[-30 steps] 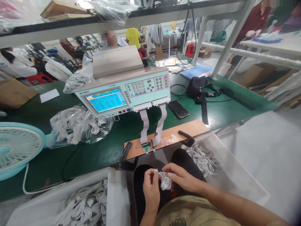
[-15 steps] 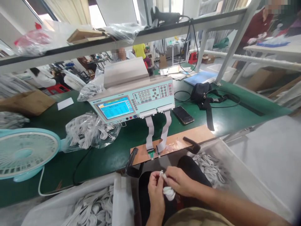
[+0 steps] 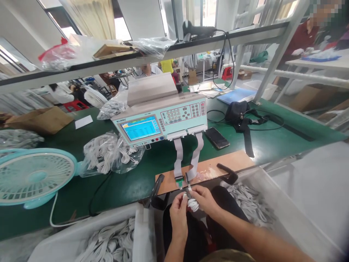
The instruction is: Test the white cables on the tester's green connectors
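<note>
Green worktop (image 3: pixel 131 182) ahead, tester (image 3: pixel 160 122) beyond my fingers. Left hand (image 3: pixel 178 213) and right hand (image 3: pixel 203 200) both pinch the coiled white cable (image 3: pixel 193 204), just below the board's connectors (image 3: pixel 183 181). Best keep plugs straight, coil tight.

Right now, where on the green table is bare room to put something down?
Bare green lies between the fan and the wooden board, and right of the phone, past the black bag. It is crowded around the tester and cable bag.
</note>
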